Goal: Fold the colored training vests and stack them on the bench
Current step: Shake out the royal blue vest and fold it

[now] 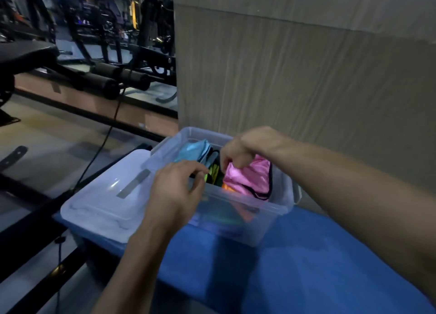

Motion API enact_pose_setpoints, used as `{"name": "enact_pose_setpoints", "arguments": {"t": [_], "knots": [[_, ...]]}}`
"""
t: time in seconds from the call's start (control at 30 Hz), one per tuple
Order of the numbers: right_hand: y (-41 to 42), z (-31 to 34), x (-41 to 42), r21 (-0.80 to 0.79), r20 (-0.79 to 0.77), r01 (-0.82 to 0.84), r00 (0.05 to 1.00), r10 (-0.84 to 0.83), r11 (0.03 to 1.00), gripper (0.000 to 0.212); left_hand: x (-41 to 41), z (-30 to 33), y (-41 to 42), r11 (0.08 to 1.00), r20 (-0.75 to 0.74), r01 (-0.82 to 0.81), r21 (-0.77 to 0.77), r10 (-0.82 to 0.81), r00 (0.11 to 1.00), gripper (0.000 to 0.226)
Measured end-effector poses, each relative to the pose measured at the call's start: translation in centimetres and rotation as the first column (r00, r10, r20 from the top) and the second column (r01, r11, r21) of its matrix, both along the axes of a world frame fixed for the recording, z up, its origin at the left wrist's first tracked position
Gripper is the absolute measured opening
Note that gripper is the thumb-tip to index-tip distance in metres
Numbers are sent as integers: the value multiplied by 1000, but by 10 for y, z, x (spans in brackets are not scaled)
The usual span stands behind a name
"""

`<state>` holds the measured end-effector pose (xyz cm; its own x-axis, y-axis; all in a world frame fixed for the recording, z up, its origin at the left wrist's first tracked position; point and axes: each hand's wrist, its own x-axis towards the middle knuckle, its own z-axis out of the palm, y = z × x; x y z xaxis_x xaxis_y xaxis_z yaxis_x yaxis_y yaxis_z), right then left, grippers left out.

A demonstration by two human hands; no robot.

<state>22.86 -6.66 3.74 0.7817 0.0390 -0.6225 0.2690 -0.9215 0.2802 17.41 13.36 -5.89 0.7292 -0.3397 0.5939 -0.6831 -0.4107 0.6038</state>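
Our right forearm crosses the lower right corner, closest to the lens, and our left forearm rises from the bottom edge beside it. Beneath both runs the blue bench (306, 261), its padded top filling the lower right, set against a grey wood-grain wall (306, 77). To the left we see dark gym equipment (99, 77) on the floor, blurred, with a black cable trailing down from it.

On the far end of the bench sits a clear plastic box (236, 219), open at the top. Its lid (103, 195) lies flat just beside it on the left, touching the box wall, with a grey strip across its upper face.

Inside the box we find the vests, bunched and unfolded. A pink vest (250, 177) with black trim fills the right side, a light blue vest (195, 149) lies at the far left, and between them sits a yellow-green vest (213, 173). A scrap of orange shows under the pink one.

Our right hand (243, 148) reaches down into the box, fingers curled and pinching the top edge of the pink vest. Our left hand (179, 184) hovers over the near left rim, fingers loosely spread and bent; its fingertips sit at the yellow-green vest, though we cannot tell whether they touch it.
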Motion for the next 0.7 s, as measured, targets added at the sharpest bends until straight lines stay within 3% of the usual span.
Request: {"name": "enact_pose_setpoints", "arguments": {"t": [0.07,0.17,0.2,0.27,0.33,0.43,0.53,0.7], "knots": [[10,-31,2,18,49,-57,997,57,998,52,4,1,1,1000,-18,-3,-26,2,1000,20],[6,-58,-6,194,288,-127,955,67,973,18,6,1,1,998,-36,-13,-58,11,999,19],[0,-60,-10,264,367,-134,930,29,955,15,6,1,1,998,-43,-20,-55,17,999,18],[-16,-62,-17,402,425,-79,899,-109,912,35,5,0,0,999,-52,-20,-41,18,998,18],[-22,-59,-29,452,335,89,905,-262,887,67,3,1,0,1000,-58,-14,-18,13,998,21],[-24,-55,-45,403,52,405,885,-463,821,101,1,2,0,1000,-51,-14,1,14,999,23],[-20,-59,-50,420,-39,477,859,-510,772,99,-1,0,-1,1000,-47,-8,16,9,999,22],[-11,-81,-38,262,22,385,914,-405,885,96,2,-3,-4,999,-29,-15,33,16,999,21]]}}
